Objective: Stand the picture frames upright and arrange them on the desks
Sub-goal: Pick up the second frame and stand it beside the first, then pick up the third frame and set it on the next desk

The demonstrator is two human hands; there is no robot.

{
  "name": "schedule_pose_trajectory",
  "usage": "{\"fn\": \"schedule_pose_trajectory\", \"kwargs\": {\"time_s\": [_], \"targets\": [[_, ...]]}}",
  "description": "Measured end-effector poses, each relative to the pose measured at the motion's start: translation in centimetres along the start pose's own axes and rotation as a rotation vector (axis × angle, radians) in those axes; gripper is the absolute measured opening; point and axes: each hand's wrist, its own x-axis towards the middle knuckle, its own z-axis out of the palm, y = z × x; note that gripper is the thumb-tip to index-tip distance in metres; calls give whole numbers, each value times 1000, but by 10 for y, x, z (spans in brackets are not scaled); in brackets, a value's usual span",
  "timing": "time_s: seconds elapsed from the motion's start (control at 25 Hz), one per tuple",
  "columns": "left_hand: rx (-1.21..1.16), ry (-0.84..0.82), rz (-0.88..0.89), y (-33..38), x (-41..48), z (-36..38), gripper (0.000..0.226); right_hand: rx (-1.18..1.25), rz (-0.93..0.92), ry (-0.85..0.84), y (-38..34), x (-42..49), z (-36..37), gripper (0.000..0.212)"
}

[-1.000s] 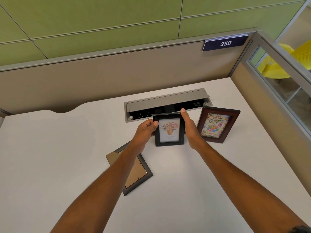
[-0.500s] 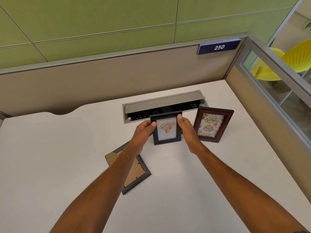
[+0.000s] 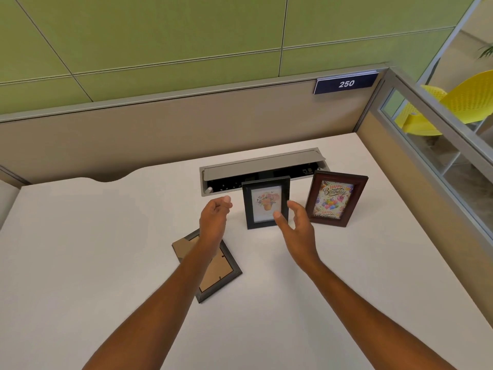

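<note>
A small black frame (image 3: 262,193) with a flower picture stands upright on the white desk (image 3: 106,249), just in front of the cable box. To its right a dark brown frame (image 3: 336,200) with a birthday card also stands upright. A grey frame (image 3: 221,276) lies face down near the middle, partly under my left forearm. My left hand (image 3: 214,217) hovers left of the black frame, fingers loosely curled, holding nothing. My right hand (image 3: 296,225) is open in front of the black frame's right edge, apart from it.
An open grey cable box (image 3: 262,166) is set into the desk behind the frames. Beige partition walls close the back and right side, with a sign reading 250 (image 3: 346,83). Yellow chairs (image 3: 469,100) show beyond the glass on the right.
Both hands have let go of the black frame and drawn back toward me. The frame now stands on its own on the desk.
</note>
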Motion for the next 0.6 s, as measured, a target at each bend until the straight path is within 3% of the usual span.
{"fn": "schedule_pose_trajectory", "kwargs": {"time_s": [0.2, 0.6], "targets": [[-53, 113, 3, -13, -44, -39, 25, -52, 7, -99, 11, -38, 25, 56], [-10, 303, -288, -78, -97, -109, 34, -253, 95, -331, 28, -73, 87, 57]]}}
